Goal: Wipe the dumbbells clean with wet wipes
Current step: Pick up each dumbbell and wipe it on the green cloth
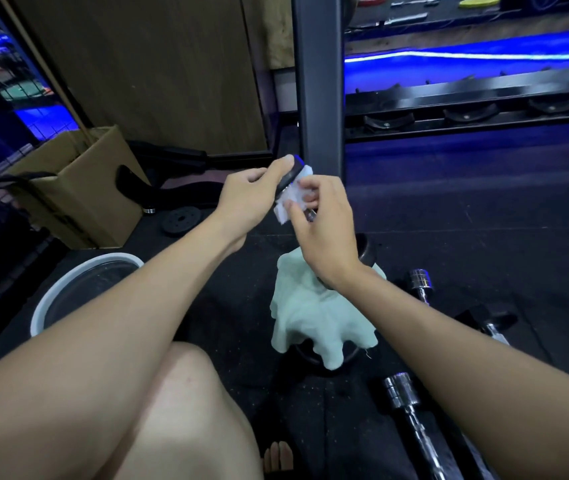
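Note:
I hold a black dumbbell (291, 174) tilted in the air in front of me. My left hand (246, 197) grips its upper black head, fingers curled round the rim. My right hand (321, 216) pinches a white wet wipe (293, 197) against the dumbbell just below that head. The chrome handle shows only as a small glint by my right fingers. The lower head (367, 252) peeks out behind my right wrist.
A pale green cloth (314, 313) drapes over a black weight on the floor. Chrome dumbbells (411, 407) lie at the right. A white-rimmed basin (78, 289) sits at left, a cardboard box (78, 188) behind it. A rack post (317, 81) stands ahead.

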